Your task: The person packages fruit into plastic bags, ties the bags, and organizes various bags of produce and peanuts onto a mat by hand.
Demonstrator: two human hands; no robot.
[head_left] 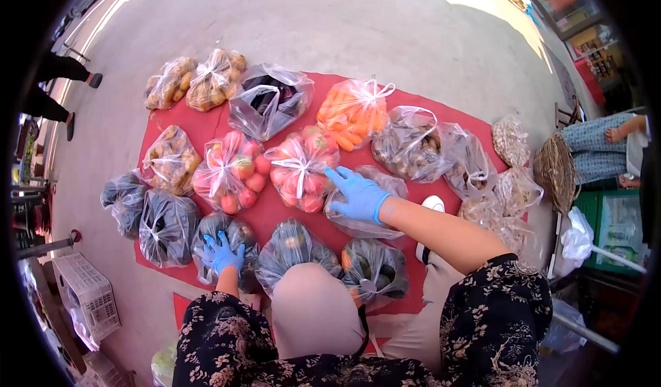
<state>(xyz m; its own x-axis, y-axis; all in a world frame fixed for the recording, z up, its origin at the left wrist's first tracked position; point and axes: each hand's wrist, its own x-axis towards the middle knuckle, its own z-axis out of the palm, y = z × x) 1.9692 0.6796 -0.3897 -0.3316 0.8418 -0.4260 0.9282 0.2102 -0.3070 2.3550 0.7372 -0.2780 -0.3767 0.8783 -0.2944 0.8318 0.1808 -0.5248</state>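
My left hand (224,255), in a blue glove, rests with spread fingers on a clear plastic bag of dark round produce (234,230). My right hand (358,195), gloved the same way, reaches across with its fingers stretched out. Its fingertips are at the edge of a tied bag of tomatoes (303,163); whether they press on it I cannot tell. Beneath that hand lies a clear bag (375,230) whose contents are hard to make out. A second tomato bag (231,173) sits to the left.
Bags of potatoes (215,80), dark purple produce (270,101), carrots (352,115) and brownish produce (413,142) stand on a red cloth (437,270). Garlic-like bulbs (509,139) lie right. Beyond are a white crate (88,297), a wicker basket (556,173) and other people's legs (58,67).
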